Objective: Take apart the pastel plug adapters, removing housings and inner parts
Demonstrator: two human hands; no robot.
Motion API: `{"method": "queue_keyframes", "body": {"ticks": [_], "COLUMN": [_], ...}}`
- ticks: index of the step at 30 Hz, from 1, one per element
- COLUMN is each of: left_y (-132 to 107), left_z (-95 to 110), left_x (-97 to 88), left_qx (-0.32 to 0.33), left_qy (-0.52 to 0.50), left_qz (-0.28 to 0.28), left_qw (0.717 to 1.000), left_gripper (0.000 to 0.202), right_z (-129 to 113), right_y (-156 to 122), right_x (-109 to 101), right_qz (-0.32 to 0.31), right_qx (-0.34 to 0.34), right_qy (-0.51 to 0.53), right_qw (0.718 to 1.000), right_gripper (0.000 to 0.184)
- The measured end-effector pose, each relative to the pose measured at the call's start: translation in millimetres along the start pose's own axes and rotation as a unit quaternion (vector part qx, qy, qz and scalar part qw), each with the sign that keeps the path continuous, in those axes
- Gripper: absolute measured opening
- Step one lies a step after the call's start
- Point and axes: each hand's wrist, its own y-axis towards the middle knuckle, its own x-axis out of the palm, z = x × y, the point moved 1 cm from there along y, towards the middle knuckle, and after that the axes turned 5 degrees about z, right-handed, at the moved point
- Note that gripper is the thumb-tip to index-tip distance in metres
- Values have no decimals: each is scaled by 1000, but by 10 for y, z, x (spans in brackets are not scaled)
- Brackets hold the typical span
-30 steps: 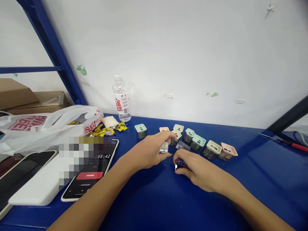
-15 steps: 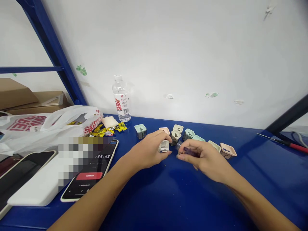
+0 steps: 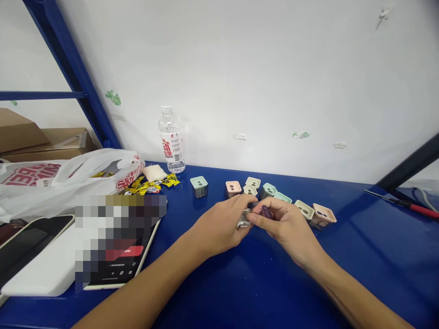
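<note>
My left hand [image 3: 219,224] is closed round a small silver metal sharpener insert [image 3: 243,219], held just above the blue table [image 3: 240,283]. My right hand [image 3: 286,224] pinches a small dark purple piece [image 3: 266,211] right against that insert, the fingertips of both hands meeting. Behind the hands several small square pencil sharpeners stand in a loose row: a mint one [image 3: 199,186] apart at the left, a pink one [image 3: 233,188], cream ones [image 3: 253,183], a teal one [image 3: 268,189], and a pink one [image 3: 323,215] at the right end.
A water bottle [image 3: 171,141] stands by the white wall. A white plastic bag [image 3: 68,176], yellow candy wrappers [image 3: 151,184], a phone [image 3: 120,256] and a white tablet case [image 3: 37,269] lie at the left. A red-handled tool [image 3: 408,204] lies at the far right.
My right hand lifted the purple piece off the table and brought it left to my left hand. My left hand rose slightly with the metal insert; the hands now meet.
</note>
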Motion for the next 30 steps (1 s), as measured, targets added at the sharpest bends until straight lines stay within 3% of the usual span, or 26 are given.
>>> {"method": "queue_keyframes", "body": {"ticks": [6, 11, 20, 25, 30], "left_y": [-8, -12, -2, 22, 58], "left_z": [-3, 12, 33, -63, -158], "left_x": [23, 34, 28, -24, -118], "left_qx": [10, 22, -21, -13, -18], "left_qy": [25, 20, -37, -14, 42], "left_qz": [15, 15, 6, 47, 73], "left_qw": [1000, 999, 999, 999, 996], "left_gripper": [50, 53, 46, 28, 14], "right_z": [-2, 1, -12, -73, -117], "right_y": [1, 4, 10, 45, 86], "right_x": [32, 50, 47, -83, -220], "right_qz": [-18, -12, -17, -6, 11], "right_qx": [81, 92, 116, 93, -9], "right_qy": [39, 81, 81, 83, -7], "right_qw": [996, 992, 990, 992, 1000], "right_gripper": [36, 42, 49, 41, 33]}}
